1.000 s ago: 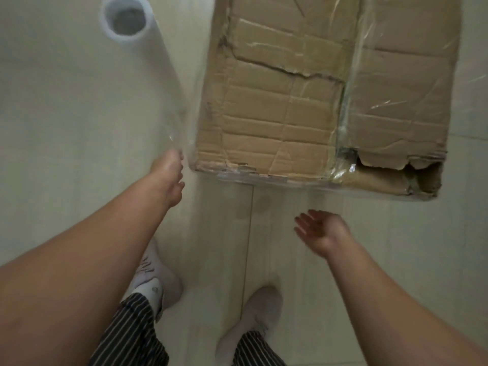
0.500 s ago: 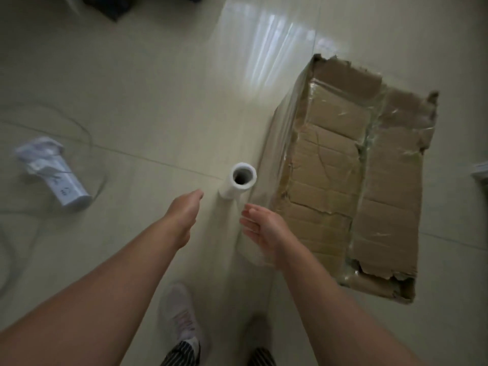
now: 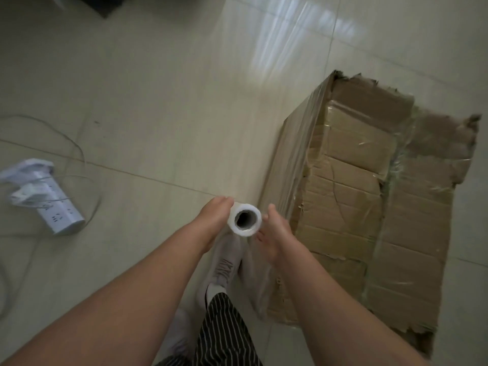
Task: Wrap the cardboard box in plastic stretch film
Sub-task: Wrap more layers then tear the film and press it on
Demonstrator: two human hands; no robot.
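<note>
Two bare hands meet on a roll of stretch film (image 3: 245, 220), which stands upright over the floor (image 3: 158, 107) with its open, hollow core facing up. The left hand (image 3: 213, 221) lies against the roll's left side, fingers straight and together, pressing rather than wrapping. The right hand (image 3: 275, 233) cups the right side, its thumb at the far edge of the rim and its fingers curled in at the near edge, so the roll is clamped between the two hands. Its lower end is hidden behind them.

Just right of the hands sits the cardboard box (image 3: 369, 207), long and low on the floor, its top flaps creased and torn at both ends. The roll is beside the box's left long side, nearer its close end than its far end, apart from the cardboard. Clear film (image 3: 295, 159) already covers that left side and glints across the top. A loose, cloudy sheet of film (image 3: 257, 281) hangs from below the right hand toward the box's near left corner.

Under the roll is a pale shoe (image 3: 227, 262) and a striped trouser leg (image 3: 224, 326). Well off to the left on the floor lies a white power strip (image 3: 56, 210) with thin cable (image 3: 79, 154) looping round it.
</note>
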